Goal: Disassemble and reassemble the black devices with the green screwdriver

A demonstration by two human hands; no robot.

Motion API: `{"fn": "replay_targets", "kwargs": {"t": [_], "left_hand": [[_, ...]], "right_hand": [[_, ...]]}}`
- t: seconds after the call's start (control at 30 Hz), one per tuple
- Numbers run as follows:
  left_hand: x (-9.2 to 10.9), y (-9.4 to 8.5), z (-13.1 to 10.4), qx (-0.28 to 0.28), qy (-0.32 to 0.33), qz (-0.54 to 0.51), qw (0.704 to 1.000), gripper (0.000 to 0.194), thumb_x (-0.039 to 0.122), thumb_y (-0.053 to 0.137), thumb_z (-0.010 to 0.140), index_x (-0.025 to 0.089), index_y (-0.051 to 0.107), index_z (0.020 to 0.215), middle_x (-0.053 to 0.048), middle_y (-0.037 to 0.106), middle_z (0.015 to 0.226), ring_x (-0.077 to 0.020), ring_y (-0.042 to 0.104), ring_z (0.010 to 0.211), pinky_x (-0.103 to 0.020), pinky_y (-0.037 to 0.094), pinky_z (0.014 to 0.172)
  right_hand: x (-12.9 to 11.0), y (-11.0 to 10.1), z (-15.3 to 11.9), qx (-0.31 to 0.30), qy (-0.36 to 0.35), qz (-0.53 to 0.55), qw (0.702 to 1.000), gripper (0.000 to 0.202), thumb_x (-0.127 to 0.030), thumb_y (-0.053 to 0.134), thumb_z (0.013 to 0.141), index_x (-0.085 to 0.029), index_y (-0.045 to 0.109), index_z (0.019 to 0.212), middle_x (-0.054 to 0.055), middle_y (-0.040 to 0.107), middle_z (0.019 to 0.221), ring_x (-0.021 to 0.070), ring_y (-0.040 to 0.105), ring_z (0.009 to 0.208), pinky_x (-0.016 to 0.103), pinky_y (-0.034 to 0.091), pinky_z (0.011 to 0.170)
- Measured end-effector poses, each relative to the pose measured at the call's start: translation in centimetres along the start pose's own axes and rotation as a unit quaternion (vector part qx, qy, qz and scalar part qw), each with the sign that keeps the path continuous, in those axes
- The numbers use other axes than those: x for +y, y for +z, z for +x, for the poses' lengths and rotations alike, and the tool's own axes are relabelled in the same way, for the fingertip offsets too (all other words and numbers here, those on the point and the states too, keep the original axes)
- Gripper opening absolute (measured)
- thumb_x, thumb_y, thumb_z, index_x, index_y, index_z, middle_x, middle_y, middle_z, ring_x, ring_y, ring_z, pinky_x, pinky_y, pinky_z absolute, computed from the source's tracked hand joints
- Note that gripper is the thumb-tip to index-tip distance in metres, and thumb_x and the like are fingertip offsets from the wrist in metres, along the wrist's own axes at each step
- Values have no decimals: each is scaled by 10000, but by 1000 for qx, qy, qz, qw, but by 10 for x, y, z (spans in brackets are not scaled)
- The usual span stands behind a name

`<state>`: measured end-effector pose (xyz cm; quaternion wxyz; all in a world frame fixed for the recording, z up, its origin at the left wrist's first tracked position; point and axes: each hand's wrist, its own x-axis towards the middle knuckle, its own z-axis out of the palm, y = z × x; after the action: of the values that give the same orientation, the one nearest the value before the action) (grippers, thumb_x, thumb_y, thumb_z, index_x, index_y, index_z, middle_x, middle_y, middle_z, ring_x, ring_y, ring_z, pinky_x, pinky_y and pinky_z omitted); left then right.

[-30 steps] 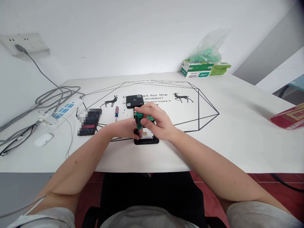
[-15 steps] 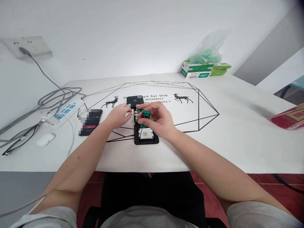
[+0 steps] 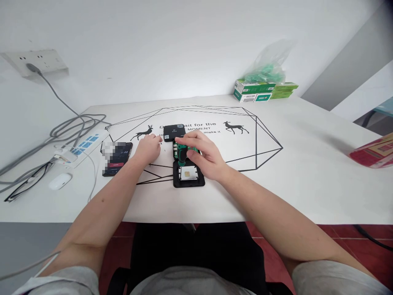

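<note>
My right hand [image 3: 204, 153] is closed round a small green and black tool [image 3: 182, 154], held over a green circuit board [image 3: 175, 150] that it partly covers. Just below lies a black open frame [image 3: 189, 183] with a silver plate [image 3: 189, 173] inside. A black square cover [image 3: 174, 132] rests above the board. To the left, my left hand [image 3: 150, 148] is near the printed deer, its fingers bent downward at the mat; whether anything is between the fingertips is too small to tell.
Left of my left arm are a phone [image 3: 117, 159], a power strip [image 3: 87, 145], a white mouse-like case [image 3: 60, 181], glasses [image 3: 29, 182] and coiled cables. Green boxes [image 3: 254, 90] with a plastic bag [image 3: 268, 67] stand at the back right. A red package [image 3: 373, 152] is at the right edge.
My left hand has moved left, away from the board and cover. My right hand has tilted the green tool and shifted it slightly left.
</note>
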<state>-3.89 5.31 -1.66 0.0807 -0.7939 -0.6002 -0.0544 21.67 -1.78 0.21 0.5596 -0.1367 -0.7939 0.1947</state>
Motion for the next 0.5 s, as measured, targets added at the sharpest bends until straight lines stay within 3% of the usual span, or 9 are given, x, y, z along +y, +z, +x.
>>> {"fn": "replay_targets", "kwargs": {"t": [0.1,0.23,0.33,0.5], "left_hand": [[-1,1,0,-4,-3,0,1000,351,143,492,1027,163,746,1269,-192,717,1200,-379,639,1212,-476,508,996],[-4,3,0,3,-9,-13,1000,378,118,498,1019,189,755,1288,-173,724,1227,-374,641,1214,-478,511,1010],[-6,5,1,4,-12,-17,1000,399,107,497,1015,197,761,1300,-168,723,1257,-367,641,1221,-478,512,1034],[-4,7,3,-14,-18,-6,1000,388,178,486,1041,170,771,1304,-184,709,1305,-370,623,1261,-481,509,1053]], "right_hand": [[-1,-2,1,-13,12,8,1000,407,-270,528,1104,-375,712,1451,46,644,1087,206,649,1025,443,608,913],[-2,-1,2,12,14,18,1000,392,-211,508,1108,-356,746,1384,29,638,1013,178,641,945,407,609,863],[-1,1,3,32,33,12,999,292,-228,610,1074,-333,767,1298,24,647,996,169,641,907,387,617,820],[-1,8,1,59,112,99,987,217,-321,816,949,-293,702,1132,66,668,1349,178,722,1022,400,661,851]]}}
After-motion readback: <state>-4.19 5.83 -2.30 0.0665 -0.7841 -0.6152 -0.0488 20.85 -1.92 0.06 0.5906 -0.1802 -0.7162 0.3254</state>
